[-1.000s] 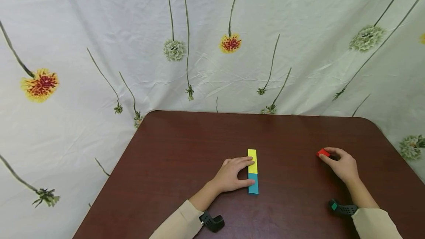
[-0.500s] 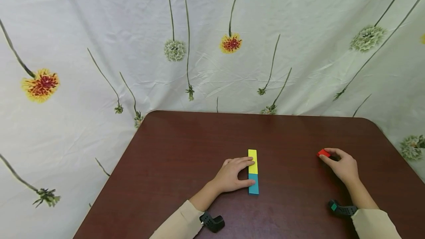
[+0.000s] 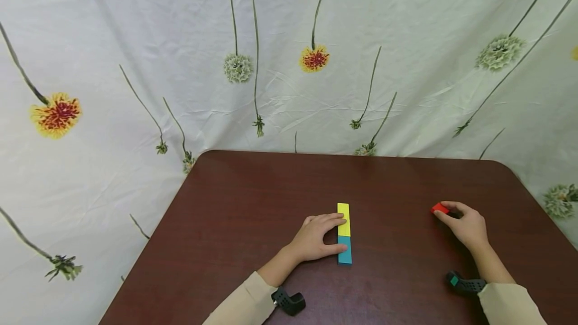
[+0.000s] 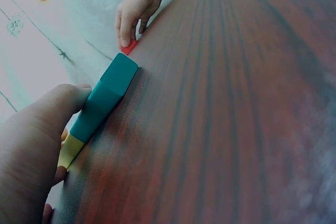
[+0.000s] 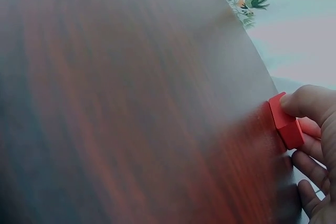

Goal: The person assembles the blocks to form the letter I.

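A yellow block and a blue block lie end to end on the table, forming one straight strip. My left hand rests on them from the left, fingertips on the yellow block and thumb on the blue one. In the left wrist view the thumb touches the blue block, while part of the yellow block is hidden by the hand. Farther right, my right hand pinches a small red block between thumb and fingers. The right wrist view shows the red block at the tabletop, under the thumb.
The dark reddish-brown table has rounded far corners. Behind it hangs a white cloth printed with flowers. A black wrist device sits on each arm, the left one and the right one.
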Action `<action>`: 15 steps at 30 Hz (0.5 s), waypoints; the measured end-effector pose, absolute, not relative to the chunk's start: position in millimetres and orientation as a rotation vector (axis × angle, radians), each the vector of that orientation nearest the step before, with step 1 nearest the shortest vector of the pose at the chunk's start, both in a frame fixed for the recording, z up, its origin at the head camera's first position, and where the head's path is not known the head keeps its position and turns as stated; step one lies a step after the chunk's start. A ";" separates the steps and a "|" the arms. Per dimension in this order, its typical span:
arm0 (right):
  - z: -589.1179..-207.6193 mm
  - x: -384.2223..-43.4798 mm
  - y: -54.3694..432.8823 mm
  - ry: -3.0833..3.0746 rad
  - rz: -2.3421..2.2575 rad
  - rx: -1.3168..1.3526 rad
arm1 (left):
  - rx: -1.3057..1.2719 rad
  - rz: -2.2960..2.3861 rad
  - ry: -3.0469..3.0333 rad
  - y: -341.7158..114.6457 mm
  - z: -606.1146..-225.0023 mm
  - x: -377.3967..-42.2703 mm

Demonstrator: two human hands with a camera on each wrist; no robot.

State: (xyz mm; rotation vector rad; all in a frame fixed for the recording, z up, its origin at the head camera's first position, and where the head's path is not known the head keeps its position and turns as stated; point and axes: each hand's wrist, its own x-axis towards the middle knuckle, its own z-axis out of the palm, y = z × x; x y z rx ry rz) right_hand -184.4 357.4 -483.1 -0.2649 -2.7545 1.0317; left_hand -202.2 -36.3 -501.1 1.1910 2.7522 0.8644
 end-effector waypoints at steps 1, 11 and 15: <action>-483.3 -184.3 357.1 -2.754 1.033 -0.266 | 1.191 0.864 2.753 -36.4 -501.1 -202.3; -476.6 -187.1 351.5 -2.741 1.034 -0.225 | 1.190 0.872 2.746 -36.5 -500.9 -201.8; -472.2 -190.3 345.5 -2.730 1.041 -0.202 | 1.186 0.870 2.748 -36.1 -500.2 -201.5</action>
